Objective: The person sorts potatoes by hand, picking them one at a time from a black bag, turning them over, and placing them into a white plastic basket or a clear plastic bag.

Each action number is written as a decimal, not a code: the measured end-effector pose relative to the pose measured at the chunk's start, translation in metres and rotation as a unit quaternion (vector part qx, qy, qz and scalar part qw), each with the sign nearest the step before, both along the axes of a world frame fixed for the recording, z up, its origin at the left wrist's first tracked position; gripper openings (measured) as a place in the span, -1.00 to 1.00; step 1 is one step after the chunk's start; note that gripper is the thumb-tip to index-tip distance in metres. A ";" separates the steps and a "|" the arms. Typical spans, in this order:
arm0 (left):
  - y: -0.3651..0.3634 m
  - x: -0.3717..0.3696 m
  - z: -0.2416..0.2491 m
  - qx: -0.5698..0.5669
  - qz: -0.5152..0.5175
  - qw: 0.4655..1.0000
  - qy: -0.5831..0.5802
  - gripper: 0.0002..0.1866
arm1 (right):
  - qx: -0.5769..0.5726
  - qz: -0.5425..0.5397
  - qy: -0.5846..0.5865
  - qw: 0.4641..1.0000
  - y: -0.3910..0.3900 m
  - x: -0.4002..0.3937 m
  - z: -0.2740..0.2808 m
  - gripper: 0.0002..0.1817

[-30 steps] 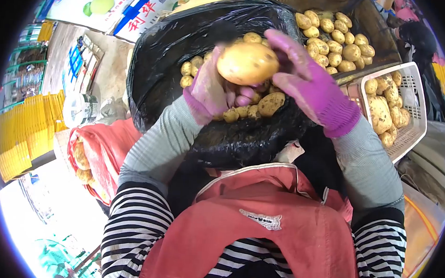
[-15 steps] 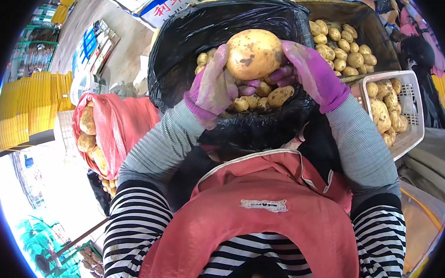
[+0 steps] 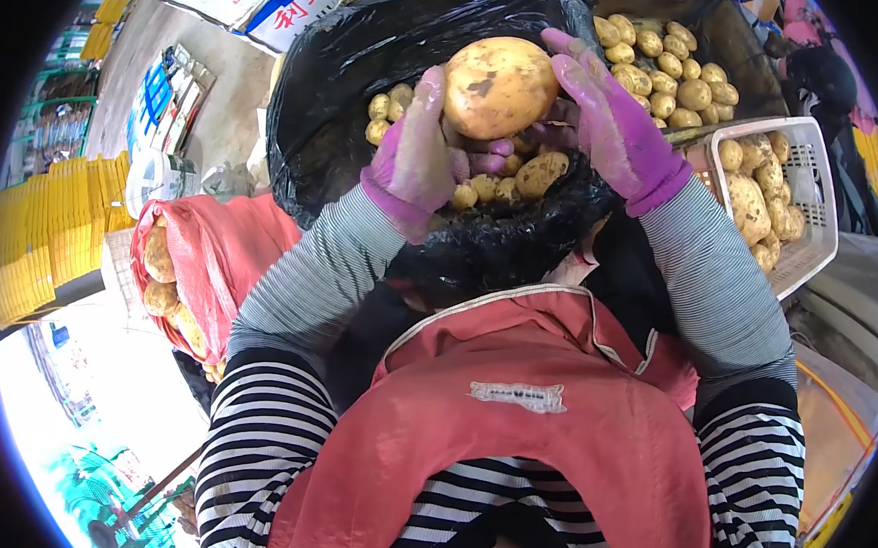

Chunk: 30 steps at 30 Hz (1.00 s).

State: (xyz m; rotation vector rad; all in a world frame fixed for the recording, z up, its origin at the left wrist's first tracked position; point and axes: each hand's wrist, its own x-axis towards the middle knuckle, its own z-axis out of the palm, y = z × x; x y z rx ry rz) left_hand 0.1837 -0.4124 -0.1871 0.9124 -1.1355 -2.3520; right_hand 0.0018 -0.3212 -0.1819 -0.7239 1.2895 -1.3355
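Note:
A large yellow potato with brown scuffs is between my two gloved hands, above a container lined with black plastic. My left hand, in a dirty purple glove, holds its left side, with fingers underneath. My right hand is at its right side, thumb and fingers spread, some fingers partly hidden behind the potato. Below them, smaller potatoes lie inside the black lining.
A dark crate of potatoes stands at the upper right, beside a white basket holding more. At the left is a red mesh bag of potatoes. Yellow crates are stacked farther left.
The potato has turned and moved slightly up. My right hand has opened, its fingers lifting at the potato's upper right. The view has shifted a little.

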 end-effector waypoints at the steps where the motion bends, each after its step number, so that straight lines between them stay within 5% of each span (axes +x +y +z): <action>1: -0.001 -0.002 -0.002 -0.048 -0.032 0.998 -0.028 -0.36 | -0.003 -0.007 -0.035 0.999 0.001 -0.001 -0.003 -0.41; 6: -0.019 -0.017 -0.016 -0.171 -0.132 0.975 -0.046 -0.50 | 0.014 -0.068 -0.171 0.983 0.009 -0.053 -0.012 -0.39; 8: -0.043 -0.026 -0.034 -0.170 -0.055 0.982 -0.064 -0.56 | -0.051 -0.153 -0.135 0.978 0.014 -0.071 -0.012 -0.37; 10: -0.073 -0.031 -0.072 -0.150 -0.013 0.979 -0.139 -0.57 | -0.077 -0.201 -0.315 0.924 0.025 -0.122 -0.030 -0.34; 13: -0.104 -0.039 -0.130 -0.288 -0.204 0.896 -0.271 -0.52 | -0.078 -0.206 -0.367 0.904 0.036 -0.151 -0.031 -0.31; 14: -0.097 -0.047 -0.143 -0.225 -0.211 0.898 -0.315 -0.44 | -0.075 -0.231 -0.320 0.916 0.033 -0.149 -0.028 -0.29; 17: -0.081 -0.083 -0.203 -0.331 -0.349 0.790 -0.381 -0.24 | -0.069 -0.245 -0.231 0.939 0.019 -0.108 -0.003 -0.29; 21: -0.041 -0.121 -0.217 -0.402 -0.313 0.712 -0.483 -0.19 | -0.061 -0.248 -0.268 0.929 0.004 -0.092 0.006 -0.51; 24: -0.057 -0.121 -0.235 -0.378 -0.306 0.761 -0.430 -0.19 | -0.030 -0.300 -0.221 0.928 -0.005 -0.085 0.012 -0.53; 25: -0.065 -0.115 -0.274 -0.335 -0.276 0.799 -0.416 -0.28 | -0.042 -0.279 -0.225 0.933 -0.003 -0.087 0.008 -0.53; 27: -0.087 -0.088 -0.258 -0.081 -0.225 0.944 -0.229 -0.34 | -0.077 -0.235 -0.231 0.941 -0.002 -0.093 0.000 -0.54; 30: -0.088 -0.053 -0.175 0.158 -0.155 0.971 -0.085 -0.40 | -0.061 -0.166 -0.201 0.963 -0.003 -0.082 -0.002 -0.48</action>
